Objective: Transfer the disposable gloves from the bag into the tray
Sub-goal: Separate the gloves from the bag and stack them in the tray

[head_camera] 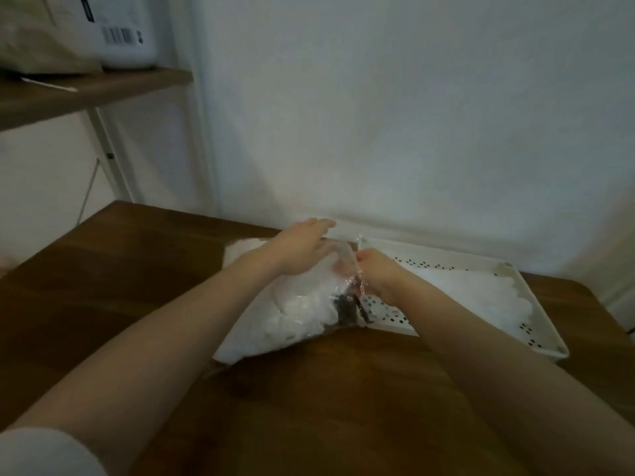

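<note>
A clear plastic bag [275,324] stuffed with white disposable gloves lies on the wooden table, its open end against the tray. My left hand [302,249] rests on top of the bag near the opening, fingers stretched toward the wall. My right hand [374,273] grips the bag's mouth, fingers curled into the plastic and partly hidden by it. The white perforated tray [536,304] sits to the right and holds a flat pile of white gloves [498,297].
The wooden table [309,407] stands against a white wall. A wooden shelf [86,94] at the upper left carries a white box with a barcode [123,32] and a beige package. My forearms cross the table's front half.
</note>
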Demonstrator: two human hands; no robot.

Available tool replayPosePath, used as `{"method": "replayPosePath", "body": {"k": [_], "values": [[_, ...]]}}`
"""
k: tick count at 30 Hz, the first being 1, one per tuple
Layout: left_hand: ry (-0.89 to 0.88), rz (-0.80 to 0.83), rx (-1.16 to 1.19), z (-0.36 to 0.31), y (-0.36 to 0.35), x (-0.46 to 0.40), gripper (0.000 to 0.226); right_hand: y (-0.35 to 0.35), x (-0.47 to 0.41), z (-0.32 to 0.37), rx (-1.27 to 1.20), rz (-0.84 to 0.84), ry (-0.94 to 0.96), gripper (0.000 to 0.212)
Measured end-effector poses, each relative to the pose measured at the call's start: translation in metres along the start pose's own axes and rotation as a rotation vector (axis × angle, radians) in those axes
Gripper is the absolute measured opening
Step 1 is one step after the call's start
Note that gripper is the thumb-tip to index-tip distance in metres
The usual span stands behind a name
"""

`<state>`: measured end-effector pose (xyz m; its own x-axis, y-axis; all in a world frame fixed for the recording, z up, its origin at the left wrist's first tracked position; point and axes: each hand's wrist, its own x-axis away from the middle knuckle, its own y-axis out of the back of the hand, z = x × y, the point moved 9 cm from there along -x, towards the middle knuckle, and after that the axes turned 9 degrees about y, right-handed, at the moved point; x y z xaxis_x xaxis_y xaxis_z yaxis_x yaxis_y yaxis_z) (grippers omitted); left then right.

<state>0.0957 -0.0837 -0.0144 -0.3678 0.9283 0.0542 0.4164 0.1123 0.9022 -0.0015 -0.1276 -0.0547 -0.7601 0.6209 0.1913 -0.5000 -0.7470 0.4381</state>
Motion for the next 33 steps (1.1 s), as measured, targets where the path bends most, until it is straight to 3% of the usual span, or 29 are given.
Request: {"method": "replayPosePath", "body": {"k": [3, 8, 11, 16, 22, 27, 29, 30, 33], "values": [[-0.095, 0.107, 0.0, -0.014, -0.026, 0.019, 0.068, 0.008, -0.005, -0.011, 0.136, -0.056, -0.04, 0.011], [-0.101, 0.065, -0.229, -0.003, -0.042, 0.029, 0.098, 0.03, -0.006, 0.009, 0.185, -0.197, 0.134, 0.014], [-0.085, 0.027, -0.342, 0.004, -0.048, 0.023, 0.099, 0.049, 0.001, 0.023, 0.145, -0.316, 0.234, 0.013], [-0.086, -0.081, -0.368, 0.01, -0.036, 0.008, 0.077, 0.038, 0.003, 0.015, -0.433, -0.231, 0.223, 0.022], [-0.074, -0.176, -0.42, 0.014, -0.014, -0.014, 0.063, 0.059, -0.011, 0.0, -0.808, -0.415, 0.179, 0.018], [0.012, -0.097, -0.524, 0.028, -0.013, -0.026, 0.081, 0.09, -0.012, -0.016, -1.341, -0.55, 0.115, 0.022], [0.021, -0.045, -0.612, 0.037, -0.023, -0.027, 0.072, 0.109, -0.008, -0.011, -1.426, -0.475, 0.173, 0.014], [0.034, -0.03, -0.639, 0.039, -0.026, -0.028, 0.069, 0.114, -0.006, -0.005, -1.447, -0.397, 0.23, 0.023], [0.045, 0.007, -0.531, 0.021, -0.027, -0.026, 0.089, 0.118, 0.001, 0.008, -1.481, -0.218, 0.348, 0.037]]}}
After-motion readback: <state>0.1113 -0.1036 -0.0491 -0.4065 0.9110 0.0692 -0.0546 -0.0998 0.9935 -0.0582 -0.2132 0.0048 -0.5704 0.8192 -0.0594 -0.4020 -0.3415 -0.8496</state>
